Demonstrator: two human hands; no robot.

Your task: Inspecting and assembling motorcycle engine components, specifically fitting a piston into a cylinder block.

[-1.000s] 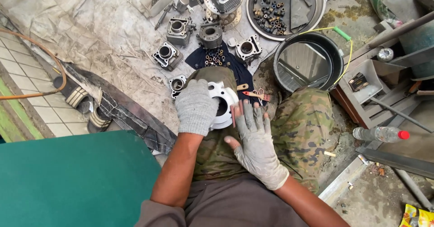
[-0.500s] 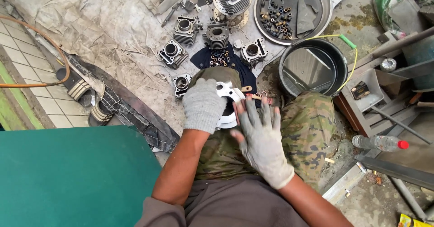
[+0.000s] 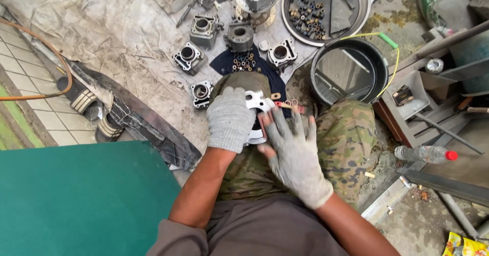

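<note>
On the knee, the gloved left hand [image 3: 230, 118] clamps a pale metal part [image 3: 257, 104] while the right hand [image 3: 294, 151] lies open-fingered against it; other engine cylinders [image 3: 196, 38] wait on the tarp [image 3: 102, 27].

yellow snack wrapper [image 3: 462, 246], bottom-right floor

Both gloved hands rest over the knee [image 3: 239, 83]: the left hand [image 3: 230, 118] lies curled, knuckles up; the right hand [image 3: 293, 149] lies flat beside it, fingers spread.

Grey knit gloves cover both hands [image 3: 265, 133], over camouflage trousers [image 3: 346, 133], beside a green board [image 3: 76, 200].
</note>
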